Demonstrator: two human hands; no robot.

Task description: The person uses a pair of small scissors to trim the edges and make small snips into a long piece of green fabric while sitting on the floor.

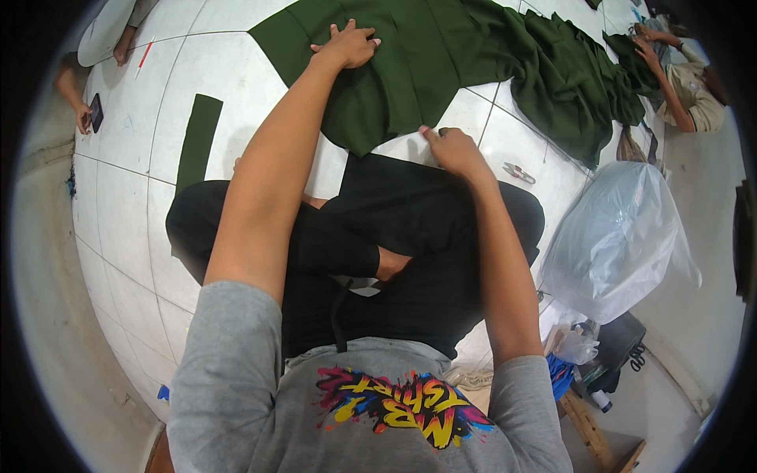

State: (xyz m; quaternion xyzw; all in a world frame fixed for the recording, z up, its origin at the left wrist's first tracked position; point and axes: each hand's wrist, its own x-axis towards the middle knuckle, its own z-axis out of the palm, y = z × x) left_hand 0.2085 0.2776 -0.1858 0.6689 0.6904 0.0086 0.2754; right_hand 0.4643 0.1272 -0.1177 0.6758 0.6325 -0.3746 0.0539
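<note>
A large piece of dark green cloth (426, 55) is spread over the white tiles in front of my crossed legs, with seams or fold lines running across it. My left hand (347, 45) lies flat on its left part, fingers spread. At the cloth's near edge is my right hand (456, 151), its fingers curled and its thumb reaching to the edge; the hand appears to pinch it there. A narrow green strip of cloth (199, 138) rests by my left knee. Near my right knee are small thread snips (519, 173).
Bunched green cloth (572, 87) continues right toward a person (682, 87) handling it. A full white plastic bag (619, 236) stands at my right, with a black bag (619, 343) behind it. At far left, another person's hand (83, 118) is by a phone (96, 113); a red stick-like item (144, 57) lies nearby.
</note>
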